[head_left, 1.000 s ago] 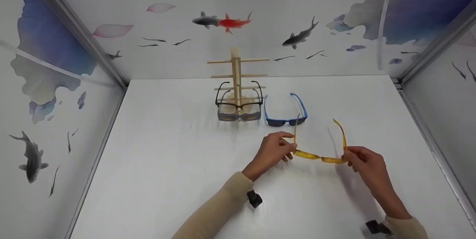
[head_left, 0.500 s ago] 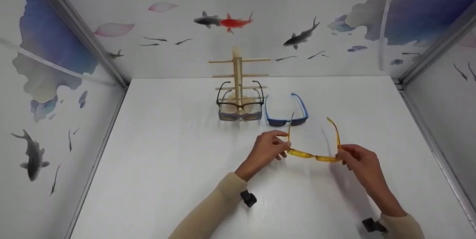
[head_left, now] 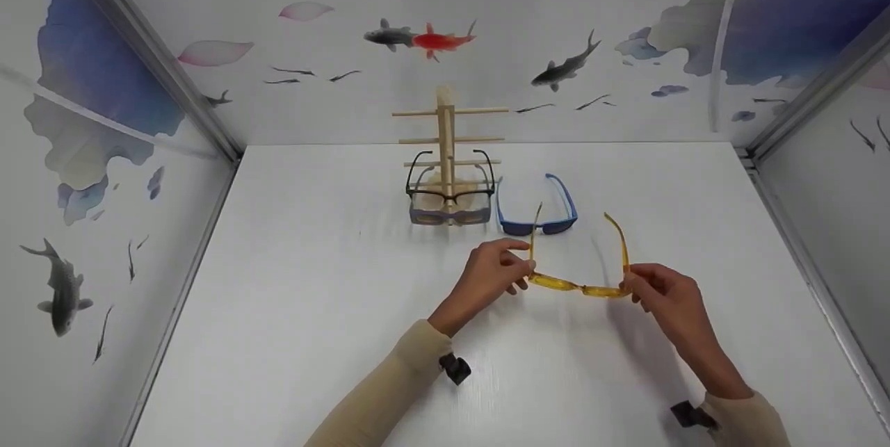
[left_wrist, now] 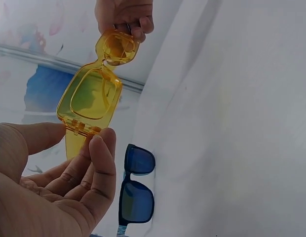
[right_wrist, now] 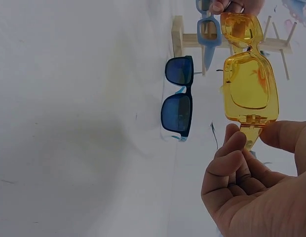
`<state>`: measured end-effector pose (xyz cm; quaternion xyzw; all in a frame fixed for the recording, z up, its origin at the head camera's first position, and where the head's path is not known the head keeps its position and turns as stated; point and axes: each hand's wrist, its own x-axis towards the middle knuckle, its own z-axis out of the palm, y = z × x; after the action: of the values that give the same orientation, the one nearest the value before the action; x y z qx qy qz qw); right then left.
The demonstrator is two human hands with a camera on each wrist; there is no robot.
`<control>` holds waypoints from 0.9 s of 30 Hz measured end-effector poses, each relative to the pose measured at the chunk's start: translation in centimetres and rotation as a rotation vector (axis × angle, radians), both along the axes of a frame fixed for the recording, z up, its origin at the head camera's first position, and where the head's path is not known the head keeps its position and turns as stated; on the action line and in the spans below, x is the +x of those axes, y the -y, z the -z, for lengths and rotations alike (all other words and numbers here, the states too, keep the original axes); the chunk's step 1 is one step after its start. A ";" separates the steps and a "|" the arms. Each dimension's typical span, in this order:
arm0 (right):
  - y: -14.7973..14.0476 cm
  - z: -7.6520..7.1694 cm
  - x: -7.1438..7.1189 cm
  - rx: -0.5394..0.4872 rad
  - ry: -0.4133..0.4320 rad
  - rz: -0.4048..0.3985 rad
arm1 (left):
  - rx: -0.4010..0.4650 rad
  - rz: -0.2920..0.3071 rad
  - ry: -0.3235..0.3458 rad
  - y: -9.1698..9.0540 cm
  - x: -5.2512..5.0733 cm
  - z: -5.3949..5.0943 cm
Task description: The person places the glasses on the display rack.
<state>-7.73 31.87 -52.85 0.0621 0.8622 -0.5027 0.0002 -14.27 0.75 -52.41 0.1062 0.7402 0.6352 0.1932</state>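
Note:
Yellow see-through glasses [head_left: 553, 283] are held above the table, their temples unfolded and pointing away from me. My left hand [head_left: 487, 273] pinches them at the left hinge between thumb and fingers, which the left wrist view shows close up on the yellow frame [left_wrist: 91, 96]. At the opposite hinge my right hand [head_left: 671, 301] pinches the frame in the same way, and the right wrist view has the yellow lens [right_wrist: 249, 84] just beyond the fingertips. Blue sunglasses [head_left: 537, 227] with dark lenses lie on the table behind them, temples spread.
A wooden display stand [head_left: 446, 134] with several crossbars rises at the back middle. Black-framed glasses [head_left: 450, 197] and grey-blue glasses [head_left: 450, 216] sit on its lower bars. White walls printed with fish [head_left: 567, 71] enclose the white table [head_left: 313, 280] on three sides.
Both hands have moved left and slightly away from me, carrying the yellow glasses between them. The stand and the blue sunglasses have stayed in place.

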 end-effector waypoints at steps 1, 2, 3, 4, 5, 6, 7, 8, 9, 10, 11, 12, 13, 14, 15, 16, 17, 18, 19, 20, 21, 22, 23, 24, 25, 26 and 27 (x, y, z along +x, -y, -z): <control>0.1 -0.1 -0.1 -0.001 -0.003 -0.002 | -0.002 -0.002 -0.002 0.1 0.0 -0.1; 0.2 -0.1 -0.1 -0.004 -0.005 -0.004 | -0.004 -0.006 -0.004 0.2 0.0 -0.2; 0.4 -0.2 -0.2 -0.010 -0.006 -0.004 | -0.005 -0.008 -0.007 0.4 0.0 -0.3; 0.4 -0.2 -0.3 -0.012 -0.005 -0.004 | -0.006 -0.011 -0.010 0.5 0.0 -0.4; 0.5 -0.3 -0.3 -0.014 -0.003 -0.003 | -0.007 -0.012 -0.014 0.6 0.0 -0.4; 0.6 -0.3 -0.4 -0.015 0.000 -0.003 | -0.008 -0.013 -0.016 0.6 0.0 -0.5; 0.7 -0.4 -0.5 -0.014 0.004 -0.002 | -0.008 -0.015 -0.020 0.7 -0.1 -0.6; 0.7 -0.4 -0.5 -0.014 0.007 -0.002 | -0.009 -0.017 -0.021 0.8 -0.1 -0.7; 0.7 -0.4 -0.5 -0.014 0.009 -0.001 | -0.009 -0.017 -0.022 0.8 -0.1 -0.8; 0.8 -0.5 -0.6 -0.011 0.009 -0.003 | -0.011 -0.018 -0.023 0.9 -0.1 -0.9; 0.8 -0.5 -0.6 -0.010 0.009 -0.004 | -0.012 -0.019 -0.023 0.9 -0.2 -1.0; 0.9 -0.6 -0.6 -0.010 0.007 -0.006 | -0.014 -0.020 -0.023 1.0 -0.2 -1.1; 0.9 -0.6 -0.7 -0.009 0.004 -0.007 | -0.017 -0.021 -0.024 1.0 -0.2 -1.3; 0.9 -0.7 -0.7 -0.013 0.001 -0.007 | -0.021 -0.019 -0.024 1.0 -0.3 -1.4; 0.9 -0.8 -0.7 -0.014 -0.001 -0.007 | -0.023 -0.020 -0.025 1.0 -0.3 -1.6; 1.0 -0.9 -0.7 -0.014 -0.004 -0.009 | -0.026 -0.021 -0.028 1.1 -0.3 -1.7; 1.0 -0.9 -0.8 -0.014 -0.008 -0.009 | -0.025 -0.021 -0.027 1.1 -0.3 -1.8; 1.1 -1.0 -0.8 -0.012 -0.013 -0.009 | -0.024 -0.022 -0.027 1.2 -0.4 -1.9; 1.1 -1.1 -0.8 -0.012 -0.018 -0.008 | -0.023 -0.022 -0.029 1.2 -0.4 -2.0; 1.1 -1.2 -0.8 -0.013 -0.024 -0.008 | -0.021 -0.022 -0.030 1.2 -0.4 -2.1; 1.1 -1.3 -0.9 -0.012 -0.029 -0.009 | -0.018 -0.022 -0.033 1.3 -0.4 -2.2; 1.2 -1.4 -0.9 -0.012 -0.033 -0.010 | -0.016 -0.022 -0.035 1.3 -0.4 -2.3; 1.2 -1.4 -0.9 -0.013 -0.038 -0.011 | -0.013 -0.021 -0.035 1.4 -0.4 -2.4; 1.2 -1.5 -0.9 -0.013 -0.040 -0.011 | -0.011 -0.021 -0.037 1.4 -0.4 -2.5; 1.3 -1.6 -0.9 -0.015 -0.042 -0.009 | -0.010 -0.020 -0.040 1.4 -0.4 -2.6; 1.3 -1.6 -0.9 -0.015 -0.044 -0.009 | -0.009 -0.018 -0.041 1.5 -0.4 -2.7; 1.3 -1.7 -1.0 -0.014 -0.045 -0.011 | -0.007 -0.017 -0.044 1.5 -0.4 -2.7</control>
<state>-8.68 30.54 -51.15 0.0462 0.8588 -0.5100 -0.0161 -14.69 -0.79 -49.70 0.1130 0.7475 0.6317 0.1718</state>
